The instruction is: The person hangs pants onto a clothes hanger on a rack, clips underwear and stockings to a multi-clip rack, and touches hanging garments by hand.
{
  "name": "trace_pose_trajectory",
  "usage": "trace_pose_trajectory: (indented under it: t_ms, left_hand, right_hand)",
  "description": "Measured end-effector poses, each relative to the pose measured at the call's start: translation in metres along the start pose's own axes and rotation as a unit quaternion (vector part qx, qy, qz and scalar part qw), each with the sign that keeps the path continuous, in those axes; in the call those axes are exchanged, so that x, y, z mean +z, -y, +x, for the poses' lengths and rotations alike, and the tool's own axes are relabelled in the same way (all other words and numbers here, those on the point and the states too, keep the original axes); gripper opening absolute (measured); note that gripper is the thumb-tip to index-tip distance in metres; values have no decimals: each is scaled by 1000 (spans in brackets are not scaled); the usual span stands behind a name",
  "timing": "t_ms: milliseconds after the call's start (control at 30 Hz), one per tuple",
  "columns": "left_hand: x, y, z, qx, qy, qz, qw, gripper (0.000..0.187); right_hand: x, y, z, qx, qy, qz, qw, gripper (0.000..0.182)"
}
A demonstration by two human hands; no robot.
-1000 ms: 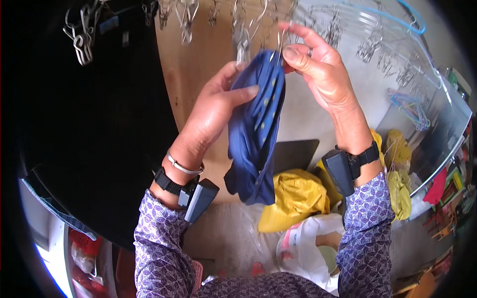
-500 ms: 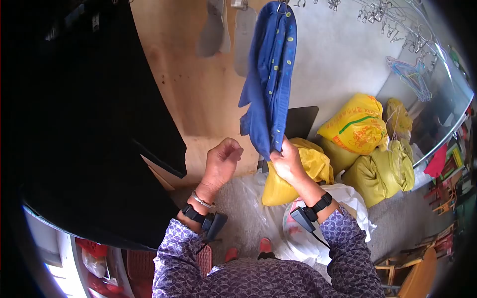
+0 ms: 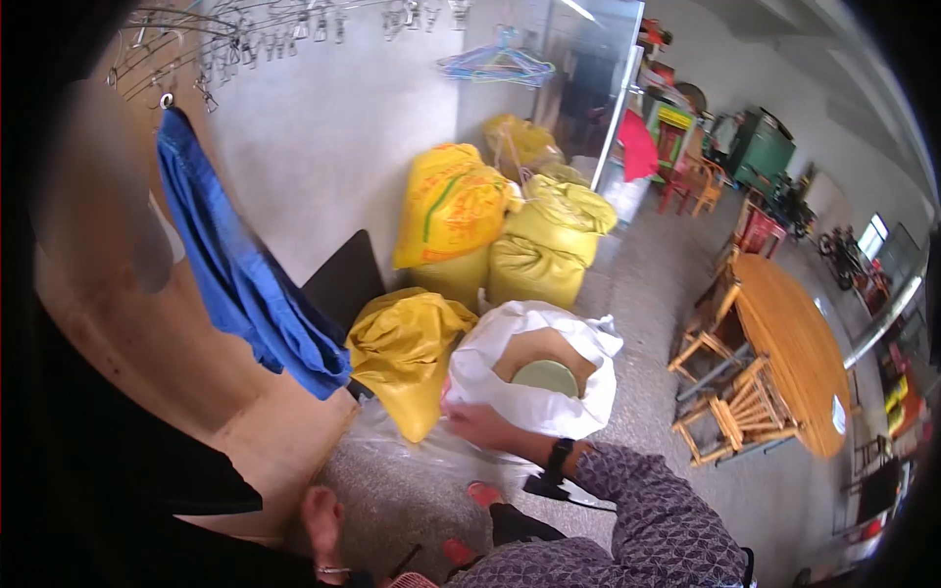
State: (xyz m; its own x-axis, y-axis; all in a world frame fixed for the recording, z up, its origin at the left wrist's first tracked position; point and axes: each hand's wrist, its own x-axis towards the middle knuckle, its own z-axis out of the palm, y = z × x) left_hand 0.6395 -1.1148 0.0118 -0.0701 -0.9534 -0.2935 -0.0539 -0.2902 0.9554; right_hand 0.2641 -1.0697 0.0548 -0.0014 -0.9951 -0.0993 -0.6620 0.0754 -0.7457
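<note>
A blue garment (image 3: 230, 269) hangs from a clip at the upper left, its lower end slanting down to the right. My right hand (image 3: 480, 427) is away from it, in front of the white sack (image 3: 470, 358) and beside the yellow bag (image 3: 407, 343). Its fingers look blurred and loosely apart, with nothing visible in them. Low in the view, my left hand (image 3: 321, 519) is closed with its fingers curled in, below the garment and not touching it. No object shows in that hand.
A green bowl (image 3: 546, 378) sits in the white sack. Yellow sacks (image 3: 451, 211) stand against the wall. Clip hangers (image 3: 294, 24) and coloured hangers (image 3: 500, 67) hang above. Dark cloth (image 3: 147, 470) is at the lower left. A wooden table (image 3: 794, 343) with chairs stands at the right.
The view has swung to the right. My right hand has let go of the blue garment and moved away from it. The garment now hangs free at the left.
</note>
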Motion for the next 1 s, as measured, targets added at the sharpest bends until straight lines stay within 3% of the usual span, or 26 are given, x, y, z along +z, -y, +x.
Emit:
trace_pose_trajectory:
  t_ms: [67, 100, 133, 200, 267, 333, 367, 500, 700, 833, 1000]
  left_hand:
    - [-3, 45, -10, -64, 51, 67, 994, 13]
    - [-3, 73, -18, -105, 55, 124, 985, 17]
    - [-13, 124, -19, -154, 65, 101, 981, 15]
    - [-22, 200, -30, -245, 94, 100, 960, 15]
    - [-11, 238, -56, -315, 149, 179, 920, 16]
    - [6, 259, -78, -356, 202, 241, 880, 16]
    - [14, 266, -87, -370, 222, 264, 862, 17]
    - [44, 272, -107, -361, 271, 327, 831, 18]
    - [104, 261, -132, -289, 304, 396, 817, 20]
    - [155, 253, -169, -231, 340, 442, 797, 21]
    - [222, 256, -229, -103, 448, 511, 727, 22]
  right_hand:
    - [56, -94, -47, -57, 8, -105, 993, 42]
    - [64, -99, -93, 10, 37, -65, 997, 42]
    - [47, -62, -123, 155, 162, -86, 971, 43]
    - [72, -79, -186, 185, 167, -47, 967, 46]
    - [109, -107, -238, 219, 219, -86, 947, 44]
    - [116, -92, -273, 224, 227, -16, 947, 42]
    - [145, -116, -291, 196, 209, -9, 958, 41]
    - [186, -136, -332, 190, 160, 18, 968, 42]
    - [132, -141, -354, 239, 42, 58, 968, 42]
    - [110, -186, -424, 217, -95, 69, 969, 43]
    - [114, -235, -538, 299, -136, 33, 944, 44]
